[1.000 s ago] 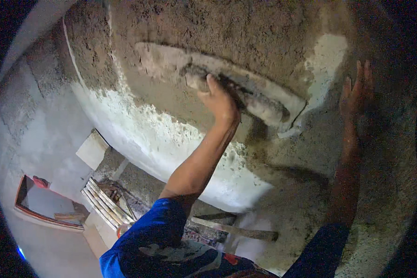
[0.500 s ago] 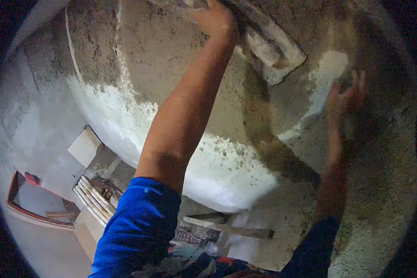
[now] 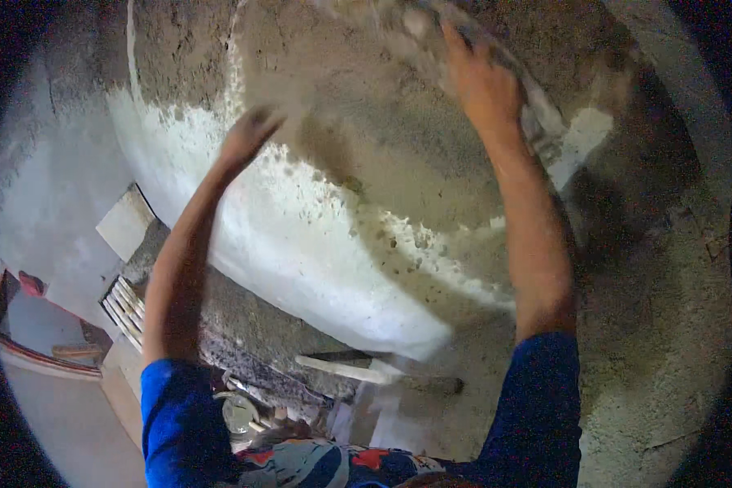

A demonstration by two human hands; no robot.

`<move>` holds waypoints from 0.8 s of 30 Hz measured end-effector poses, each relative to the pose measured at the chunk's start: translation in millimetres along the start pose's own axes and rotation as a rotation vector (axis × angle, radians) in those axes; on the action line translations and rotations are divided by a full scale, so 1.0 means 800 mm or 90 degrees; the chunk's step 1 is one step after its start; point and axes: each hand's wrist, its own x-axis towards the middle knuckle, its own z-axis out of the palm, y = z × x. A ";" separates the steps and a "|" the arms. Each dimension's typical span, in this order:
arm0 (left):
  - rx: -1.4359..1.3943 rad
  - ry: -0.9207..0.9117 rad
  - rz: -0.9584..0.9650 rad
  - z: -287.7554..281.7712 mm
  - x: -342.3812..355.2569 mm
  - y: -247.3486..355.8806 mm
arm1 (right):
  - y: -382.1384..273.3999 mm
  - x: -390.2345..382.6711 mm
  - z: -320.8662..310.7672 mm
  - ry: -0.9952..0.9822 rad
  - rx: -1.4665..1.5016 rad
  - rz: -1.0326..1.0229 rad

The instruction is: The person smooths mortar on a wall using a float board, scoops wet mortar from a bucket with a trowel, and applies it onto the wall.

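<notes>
My right hand (image 3: 488,85) is closed on a long plastering float (image 3: 545,120) caked with mortar, high on the wall. The float is blurred and lies slanted against the grey-brown wet plaster (image 3: 374,122). My left hand (image 3: 248,140) is away from the tool at the upper left, in front of the plaster's lower edge. It looks empty, its fingers loosely apart and somewhat blurred. Below the plaster runs a pale, smooth band of wall (image 3: 285,220) with mortar spatters along its ragged upper edge.
A bar-like piece (image 3: 350,370) juts out below the wall. Pale strips (image 3: 124,309) stand at the lower left, near a square pale panel (image 3: 126,224) and a red-brown frame (image 3: 49,362). A round container (image 3: 240,413) sits low, beside my left sleeve.
My left hand has let go of the float and swung down to the left. My right hand, earlier empty beside the wall, has moved up and left and now grips the float.
</notes>
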 end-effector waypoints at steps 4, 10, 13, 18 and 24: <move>0.306 0.071 -0.374 -0.161 -0.503 -0.356 | 0.047 -0.149 -0.004 -0.111 -0.046 -0.089; 0.357 -0.028 -0.926 -0.245 -1.022 -0.274 | 0.056 -0.168 -0.011 -0.230 -0.016 -0.018; 0.375 -0.030 -0.925 -0.246 -1.024 -0.266 | -0.028 -0.007 0.000 -0.084 0.014 -0.003; 0.398 0.003 -0.548 -0.242 -0.780 -0.366 | -0.058 0.081 -0.089 -0.363 0.234 0.165; 0.269 0.147 -0.782 -0.307 -1.025 -0.327 | 0.044 -0.128 0.009 -0.135 0.009 0.045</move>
